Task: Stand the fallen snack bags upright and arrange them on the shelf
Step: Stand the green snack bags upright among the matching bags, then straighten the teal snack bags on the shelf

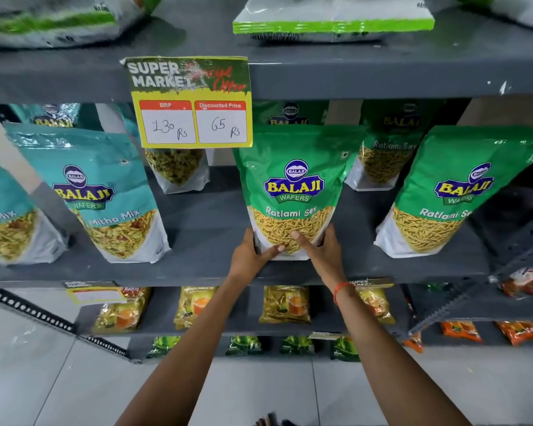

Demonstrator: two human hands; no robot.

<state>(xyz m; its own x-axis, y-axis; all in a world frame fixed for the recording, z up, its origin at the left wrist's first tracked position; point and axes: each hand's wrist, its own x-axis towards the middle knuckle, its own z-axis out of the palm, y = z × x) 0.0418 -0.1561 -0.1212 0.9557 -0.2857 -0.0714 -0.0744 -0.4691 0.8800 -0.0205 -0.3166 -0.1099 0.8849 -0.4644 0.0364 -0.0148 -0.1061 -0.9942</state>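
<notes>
A green Ratlami Sev snack bag [294, 186] stands upright in the middle of the grey shelf [210, 241]. My left hand [250, 255] grips its lower left corner and my right hand [320, 252] grips its lower right corner, thumbs on the front. Another green Ratlami Sev bag [443, 195] stands to the right, leaning slightly. Two more green bags [388, 149] stand behind them. Teal Mitha Mix bags [105, 195] stand at the left, tilted.
A yellow price tag [193, 103] hangs from the shelf above. White and green packs [333, 20] lie on the upper shelf. Yellow tea packets [285, 304] and orange packets [462, 332] fill the lower shelves. A perforated metal upright [505, 250] stands at the right.
</notes>
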